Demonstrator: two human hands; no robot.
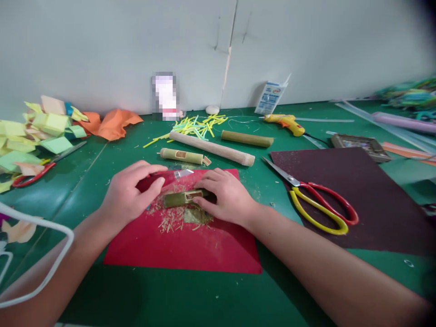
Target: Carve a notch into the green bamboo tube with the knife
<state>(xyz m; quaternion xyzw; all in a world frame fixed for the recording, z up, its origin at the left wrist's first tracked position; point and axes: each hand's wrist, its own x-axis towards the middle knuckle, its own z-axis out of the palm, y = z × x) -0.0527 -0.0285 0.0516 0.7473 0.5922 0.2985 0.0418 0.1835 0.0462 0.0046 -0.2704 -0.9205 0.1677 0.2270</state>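
A short green bamboo tube (174, 200) with a rectangular notch cut in its upper side lies on a red sheet (184, 250). My right hand (225, 193) grips its right end, fingers over the far side and thumb at the near side by the notch. To its left, my left hand (131, 190) is open, thumb and forefinger apart, holding nothing I can see. Just beyond its fingertips lies a knife blade (185, 173); any handle is not clear. Bamboo shavings (170, 220) are scattered around the tube, with a small greenish flat piece (195, 216) in front.
Behind lie a notched bamboo tube (190, 156), a pale wooden rod (214, 147), another bamboo tube (247, 138) and yellow-green strips (194, 126). Scissors (316, 200) rest on a dark sheet (381, 218), a glue gun (285, 123) beyond. Folded papers (44, 131) and red-handled scissors (37, 175) are left.
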